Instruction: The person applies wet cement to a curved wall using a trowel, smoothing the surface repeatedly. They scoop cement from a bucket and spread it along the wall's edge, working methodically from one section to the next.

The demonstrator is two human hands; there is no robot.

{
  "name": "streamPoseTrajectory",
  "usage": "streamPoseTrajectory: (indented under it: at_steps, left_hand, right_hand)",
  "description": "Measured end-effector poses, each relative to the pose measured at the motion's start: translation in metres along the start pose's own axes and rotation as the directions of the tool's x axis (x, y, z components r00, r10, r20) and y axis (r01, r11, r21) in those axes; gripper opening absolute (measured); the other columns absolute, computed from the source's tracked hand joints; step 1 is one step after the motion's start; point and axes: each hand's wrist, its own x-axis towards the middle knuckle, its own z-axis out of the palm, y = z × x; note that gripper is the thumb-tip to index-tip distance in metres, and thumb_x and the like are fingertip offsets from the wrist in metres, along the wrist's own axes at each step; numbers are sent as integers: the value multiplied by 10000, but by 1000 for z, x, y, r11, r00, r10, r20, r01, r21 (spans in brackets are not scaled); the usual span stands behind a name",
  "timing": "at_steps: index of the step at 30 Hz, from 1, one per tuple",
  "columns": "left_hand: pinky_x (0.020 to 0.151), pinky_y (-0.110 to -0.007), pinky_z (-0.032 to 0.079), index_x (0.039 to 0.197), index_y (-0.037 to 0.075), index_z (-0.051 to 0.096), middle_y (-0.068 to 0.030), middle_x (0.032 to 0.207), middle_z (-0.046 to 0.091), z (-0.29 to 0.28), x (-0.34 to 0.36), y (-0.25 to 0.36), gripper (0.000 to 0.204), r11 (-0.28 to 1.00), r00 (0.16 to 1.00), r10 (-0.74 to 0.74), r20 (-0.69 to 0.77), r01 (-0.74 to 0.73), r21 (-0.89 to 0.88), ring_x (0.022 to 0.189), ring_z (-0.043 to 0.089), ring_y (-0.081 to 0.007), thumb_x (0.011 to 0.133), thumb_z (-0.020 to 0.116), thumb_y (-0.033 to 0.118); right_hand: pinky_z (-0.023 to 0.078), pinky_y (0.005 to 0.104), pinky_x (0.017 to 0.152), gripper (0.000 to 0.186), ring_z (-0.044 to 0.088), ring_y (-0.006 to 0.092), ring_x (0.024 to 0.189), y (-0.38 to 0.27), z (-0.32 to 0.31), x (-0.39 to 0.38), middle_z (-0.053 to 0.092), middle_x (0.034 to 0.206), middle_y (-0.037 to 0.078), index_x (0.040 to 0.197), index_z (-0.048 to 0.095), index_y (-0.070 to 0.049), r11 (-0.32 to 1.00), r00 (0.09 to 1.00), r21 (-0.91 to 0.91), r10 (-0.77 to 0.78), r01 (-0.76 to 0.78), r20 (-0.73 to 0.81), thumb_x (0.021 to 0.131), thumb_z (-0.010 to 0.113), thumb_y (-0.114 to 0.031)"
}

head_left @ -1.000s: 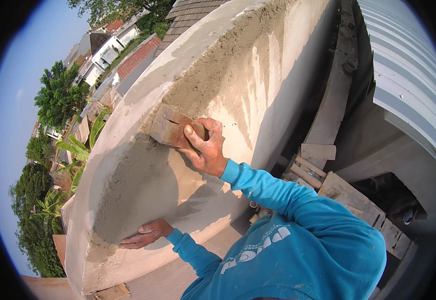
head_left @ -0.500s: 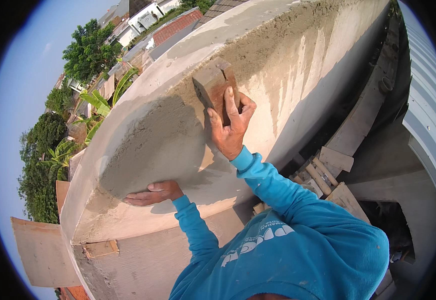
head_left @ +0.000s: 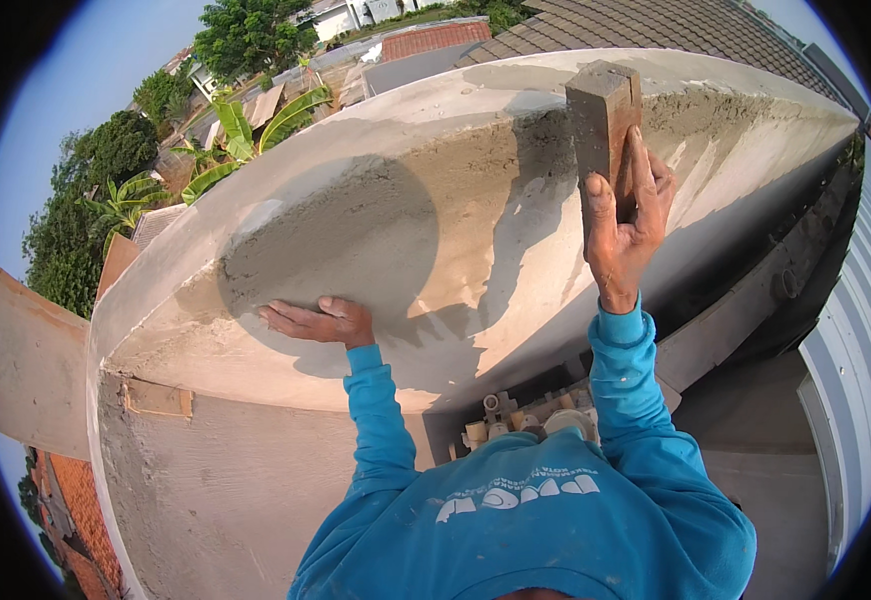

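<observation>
My right hand (head_left: 631,235) is closed around a wooden float (head_left: 606,125), a brown block smeared with grey cement. It holds the float upright near the top edge of the curved wall (head_left: 346,360); whether the float touches the wall cannot be told. Damp, rough plaster (head_left: 356,215) covers the upper band of the wall, partly under a dark shadow. Further left and lower, my left hand (head_left: 321,322) is open, fingers stretched out together with the thumb on top. It lies at or very near the wall below the rough plaster and holds nothing.
Corrugated metal sheeting (head_left: 856,400) rises on the right. Bamboo poles or pipe ends (head_left: 501,410) sit low behind the wall, close to my body. A board (head_left: 41,365) sticks out at the left. Beyond the wall are banana plants (head_left: 246,135) and a tiled roof (head_left: 646,35).
My right hand has carried the float to the right along the wall top, turning it more upright. My left hand stays at the same part of the wall. The view has turned.
</observation>
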Motion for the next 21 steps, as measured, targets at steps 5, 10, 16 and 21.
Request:
streamPoseTrajectory:
  at_steps: [5,10,16,21]
  left_hand:
    - [1189,-583,203,1527,-52,250,-263,1572,218,-3,-5,-4,688,1000,1000,30,-1,-30,11,1458,240,-431,1054,283,446]
    - [1188,-586,209,1532,-43,245,-256,1573,226,-3,1,-3,658,998,997,68,-24,-68,5,1459,247,-427,1062,287,416]
    - [1174,-582,241,1519,-39,293,-256,1569,247,1,-1,-4,654,998,998,52,-46,-54,-32,1454,267,-425,1048,326,414]
    - [1160,-623,236,1529,-15,278,-250,1578,243,8,0,-1,633,995,995,72,-71,-77,-63,1453,261,-440,1053,308,402]
  right_hand:
    - [507,428,948,524,574,295,1140,-6,-24,104,599,1248,151,1360,636,-176,957,871,71,-285,281,400,890,720,-391]
    - [508,461,1005,541,572,333,1189,-3,11,160,592,1291,141,1372,622,-225,911,560,123,-343,393,754,890,661,-467]
    - [545,458,912,475,657,338,1011,-6,97,163,682,1214,145,1334,643,-184,829,298,418,-533,371,792,909,656,-397]
    - [479,559,898,381,659,372,998,-9,115,146,712,1146,148,1297,664,-211,935,331,276,-339,225,881,924,666,-291]
